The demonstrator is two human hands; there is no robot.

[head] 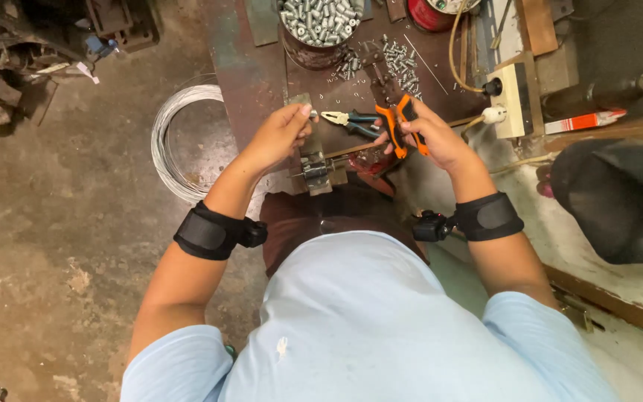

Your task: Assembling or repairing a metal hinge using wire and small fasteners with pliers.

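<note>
The small metal vise [315,168] at the near edge of the rusty workbench [251,71] serves as the landmark. Just above it the left hand [280,132] pinches a small silvery piece [313,113] between closed fingertips; it looks like a bolt, though it is too small to be sure. To the right of the vise the right hand [429,138] is clamped around the orange-and-black handles of a hand tool [401,126], whose jaws are hidden behind the fingers. Between the two hands, just beyond the vise, lie pliers [353,120] with dark blue grips. Farther back from the vise stands a round tin [317,26] heaped with silver bolts, and loose bolts [400,63] are scattered right of it. A coil of pale wire [180,138] lies on the concrete floor left of the vise. Well to the right sits a cream power strip [511,97] with a white plug, and beyond that a flat orange-and-white box [582,121]. Both wrists carry black bands.
</note>
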